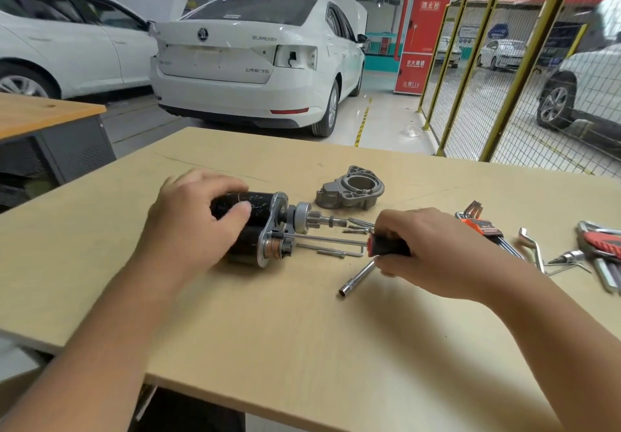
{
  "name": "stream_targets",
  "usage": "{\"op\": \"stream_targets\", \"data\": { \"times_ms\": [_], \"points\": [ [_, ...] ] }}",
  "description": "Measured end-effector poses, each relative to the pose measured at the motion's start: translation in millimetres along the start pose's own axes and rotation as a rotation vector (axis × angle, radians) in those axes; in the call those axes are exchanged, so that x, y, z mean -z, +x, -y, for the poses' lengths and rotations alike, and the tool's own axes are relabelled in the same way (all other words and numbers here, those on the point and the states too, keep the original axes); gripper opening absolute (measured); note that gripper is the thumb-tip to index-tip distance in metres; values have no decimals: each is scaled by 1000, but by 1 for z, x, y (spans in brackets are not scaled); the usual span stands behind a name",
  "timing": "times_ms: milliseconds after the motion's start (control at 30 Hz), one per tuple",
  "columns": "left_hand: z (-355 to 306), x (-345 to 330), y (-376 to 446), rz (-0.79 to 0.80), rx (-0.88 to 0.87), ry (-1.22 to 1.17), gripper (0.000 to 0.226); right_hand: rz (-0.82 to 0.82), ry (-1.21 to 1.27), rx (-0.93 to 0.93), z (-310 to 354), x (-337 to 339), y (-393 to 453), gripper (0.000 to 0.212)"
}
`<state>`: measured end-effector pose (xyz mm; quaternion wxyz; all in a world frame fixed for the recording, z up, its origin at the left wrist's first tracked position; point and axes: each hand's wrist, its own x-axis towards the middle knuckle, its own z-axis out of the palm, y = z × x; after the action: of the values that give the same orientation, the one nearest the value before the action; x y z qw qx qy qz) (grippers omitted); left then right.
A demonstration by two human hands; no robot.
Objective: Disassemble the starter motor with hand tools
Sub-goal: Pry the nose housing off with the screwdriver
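Note:
A black starter motor [260, 211] lies on its side on the wooden table [268, 330], pinion shaft pointing right. My left hand [198, 219] grips its black body from the left. My right hand [420, 246] holds the red-and-black handle of a screwdriver [386, 246]; its long shaft reaches left to the motor's silver end plate [268, 240]. The removed grey nose housing [351, 189] stands behind the pinion. Long bolts [336, 251] and small screws [358, 225] lie beside the shaft.
A socket extension [358, 278] lies under my right hand. An orange-holdered hex key set [484, 226], a bent wrench [532, 246] and more tools [601, 246] spread at the right. A second bench [43, 115] stands back left. White cars and a yellow mesh fence lie beyond the table.

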<state>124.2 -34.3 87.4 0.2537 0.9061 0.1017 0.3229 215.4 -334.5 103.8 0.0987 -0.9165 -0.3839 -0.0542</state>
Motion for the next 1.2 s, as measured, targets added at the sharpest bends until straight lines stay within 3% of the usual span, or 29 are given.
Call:
{"op": "stream_targets", "data": {
  "times_ms": [67, 200, 300, 400, 567, 667, 767, 933, 1033, 1200],
  "points": [
    [6, 7, 34, 177, -57, -64, 12, -10, -3, -17, -1, 1, -2, 19],
    [3, 0, 70, 622, -162, -279, 14, 35, 212, -45, -1, 7, -2, 16],
    [-7, -12, 81, 825, -295, -161, 14, 27, 310, -86, -2, 7, -1, 24],
    [-12, -15, 87, 923, -378, -19, 14, 23, 623, -202, -6, 7, 0, 35],
    [2, -20, 81, 910, -430, -106, 11, -23, 987, -298, -20, 4, 3, 26],
    [11, -25, 74, 819, -466, -110, 28, -182, 1197, -378, -18, 3, 9, 31],
    [19, -30, 73, 743, -492, -182, 29, -307, 1336, -441, -12, 0, 15, 37],
    [24, -43, 84, 646, -459, -258, 29, -157, 1271, -668, -19, -1, 12, 32],
    [26, -52, 92, 612, -456, -250, 32, -172, 1359, -656, -22, -8, 14, 35],
    [28, -63, 95, 523, -443, -244, 34, -302, 1584, -501, -26, -20, 11, 14]
  ]
}}
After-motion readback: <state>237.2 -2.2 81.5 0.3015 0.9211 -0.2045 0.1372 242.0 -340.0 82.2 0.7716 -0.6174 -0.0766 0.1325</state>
